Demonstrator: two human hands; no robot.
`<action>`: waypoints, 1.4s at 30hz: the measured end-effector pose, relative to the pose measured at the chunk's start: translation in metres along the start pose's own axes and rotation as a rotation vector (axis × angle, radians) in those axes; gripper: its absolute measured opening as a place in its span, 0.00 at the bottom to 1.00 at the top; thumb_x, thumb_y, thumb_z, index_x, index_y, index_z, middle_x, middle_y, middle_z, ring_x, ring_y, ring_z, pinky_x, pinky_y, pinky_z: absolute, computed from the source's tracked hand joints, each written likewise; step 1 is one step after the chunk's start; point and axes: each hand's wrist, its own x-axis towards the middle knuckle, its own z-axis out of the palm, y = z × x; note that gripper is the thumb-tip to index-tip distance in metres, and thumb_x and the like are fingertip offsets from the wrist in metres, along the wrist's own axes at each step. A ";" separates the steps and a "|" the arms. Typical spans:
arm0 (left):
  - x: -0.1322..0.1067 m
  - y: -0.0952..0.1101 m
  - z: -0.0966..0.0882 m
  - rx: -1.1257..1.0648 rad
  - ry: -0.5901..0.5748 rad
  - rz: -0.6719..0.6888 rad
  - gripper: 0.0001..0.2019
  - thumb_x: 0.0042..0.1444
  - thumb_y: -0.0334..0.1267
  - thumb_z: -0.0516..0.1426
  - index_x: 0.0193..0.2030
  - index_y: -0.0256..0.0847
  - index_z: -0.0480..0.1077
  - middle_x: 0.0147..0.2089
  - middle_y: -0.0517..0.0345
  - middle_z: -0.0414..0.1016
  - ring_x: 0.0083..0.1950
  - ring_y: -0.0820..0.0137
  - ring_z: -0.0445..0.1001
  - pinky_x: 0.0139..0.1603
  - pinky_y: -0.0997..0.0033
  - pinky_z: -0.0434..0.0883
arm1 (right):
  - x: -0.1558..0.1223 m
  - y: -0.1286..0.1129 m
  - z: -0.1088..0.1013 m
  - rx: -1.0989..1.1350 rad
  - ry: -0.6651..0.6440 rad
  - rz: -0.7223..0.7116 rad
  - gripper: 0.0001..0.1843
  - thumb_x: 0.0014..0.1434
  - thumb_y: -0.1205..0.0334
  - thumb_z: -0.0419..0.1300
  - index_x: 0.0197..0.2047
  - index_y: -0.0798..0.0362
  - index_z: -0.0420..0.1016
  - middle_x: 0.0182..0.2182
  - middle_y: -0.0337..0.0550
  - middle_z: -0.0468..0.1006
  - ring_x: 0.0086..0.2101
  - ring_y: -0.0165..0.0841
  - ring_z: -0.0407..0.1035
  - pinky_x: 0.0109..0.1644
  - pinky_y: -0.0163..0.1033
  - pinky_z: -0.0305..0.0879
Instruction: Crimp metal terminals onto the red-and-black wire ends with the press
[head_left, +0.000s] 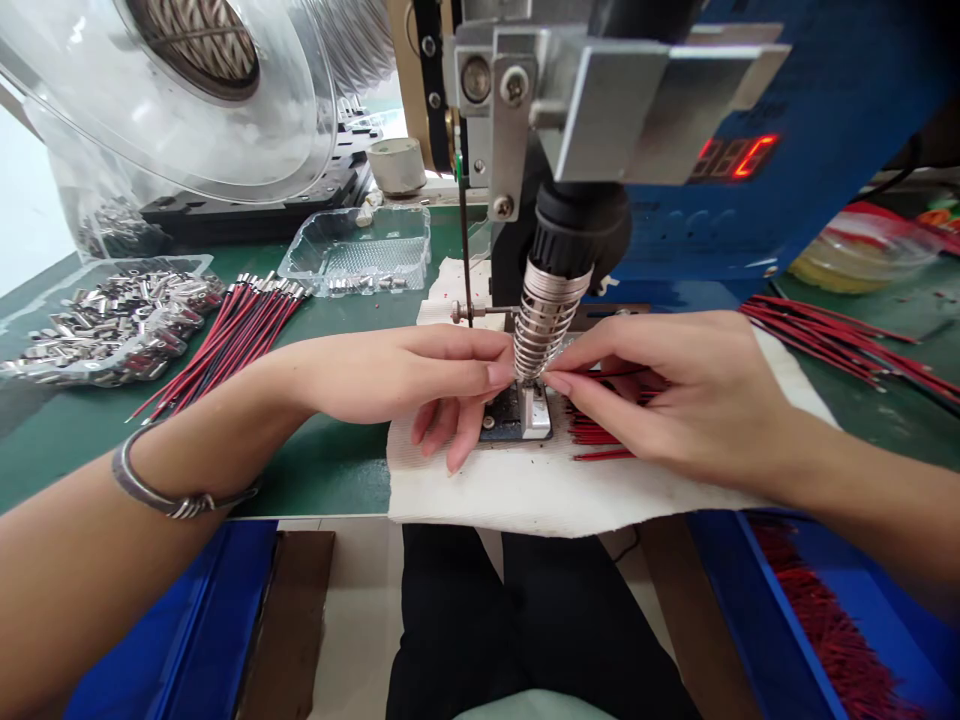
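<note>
My left hand (420,385) reaches in from the left, thumb and index finger pinched beside the coiled metal sleeve of a soldering iron (551,315). Whatever its fingertips hold is hidden; the other fingers curl beneath. On the opposite side, my right hand (660,390) pinches thumb and forefinger close to the iron's lower end. A thin red and black wire (600,374) appears to run back from that pinch. More red and black wires (600,435) lie under this hand on a white cloth (495,495). A small metal fixture (535,415) stands below the iron.
Left on the green table (330,440) are a tray of metal caps (127,320), capped red and black wires (232,335) and a clear tray (360,250). A blue machine (750,220) rises behind. Further wires (832,335) lie right; blue bins (810,600) sit below.
</note>
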 end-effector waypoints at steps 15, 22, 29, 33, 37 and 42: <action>-0.001 -0.001 -0.002 -0.001 0.007 0.029 0.15 0.80 0.49 0.64 0.42 0.46 0.71 0.29 0.58 0.85 0.28 0.65 0.81 0.33 0.67 0.78 | 0.000 -0.001 0.000 0.005 -0.001 0.004 0.09 0.81 0.70 0.71 0.46 0.47 0.87 0.38 0.39 0.94 0.36 0.37 0.89 0.45 0.42 0.87; -0.002 0.000 -0.001 0.005 0.012 0.004 0.17 0.80 0.50 0.64 0.39 0.47 0.68 0.30 0.55 0.86 0.29 0.64 0.81 0.33 0.65 0.77 | 0.000 0.001 0.000 -0.006 -0.002 -0.010 0.09 0.82 0.69 0.70 0.46 0.47 0.87 0.39 0.37 0.94 0.38 0.35 0.90 0.45 0.40 0.86; -0.001 0.003 0.000 0.030 -0.001 0.004 0.20 0.82 0.50 0.61 0.37 0.48 0.65 0.30 0.54 0.86 0.29 0.64 0.80 0.34 0.66 0.76 | 0.001 0.001 -0.001 -0.015 -0.003 -0.021 0.09 0.82 0.69 0.70 0.46 0.48 0.87 0.38 0.38 0.93 0.36 0.35 0.88 0.45 0.41 0.85; -0.001 0.006 0.000 0.057 -0.012 -0.001 0.20 0.81 0.48 0.60 0.35 0.48 0.64 0.29 0.56 0.86 0.29 0.66 0.79 0.34 0.68 0.75 | 0.001 0.001 -0.001 -0.024 -0.005 -0.015 0.08 0.82 0.67 0.70 0.47 0.48 0.87 0.38 0.37 0.93 0.33 0.33 0.84 0.45 0.41 0.85; -0.002 0.006 0.000 0.051 -0.012 0.000 0.20 0.81 0.47 0.60 0.35 0.48 0.64 0.28 0.57 0.86 0.28 0.67 0.79 0.33 0.70 0.75 | 0.001 0.001 -0.002 -0.016 -0.010 -0.013 0.08 0.82 0.68 0.70 0.47 0.49 0.87 0.38 0.38 0.93 0.36 0.34 0.87 0.45 0.40 0.85; -0.002 0.007 0.001 0.041 0.005 -0.008 0.20 0.80 0.47 0.60 0.34 0.48 0.65 0.28 0.57 0.87 0.28 0.67 0.79 0.34 0.70 0.75 | 0.000 0.001 -0.002 -0.018 -0.013 -0.017 0.08 0.82 0.69 0.70 0.47 0.49 0.87 0.38 0.39 0.93 0.38 0.36 0.89 0.45 0.42 0.85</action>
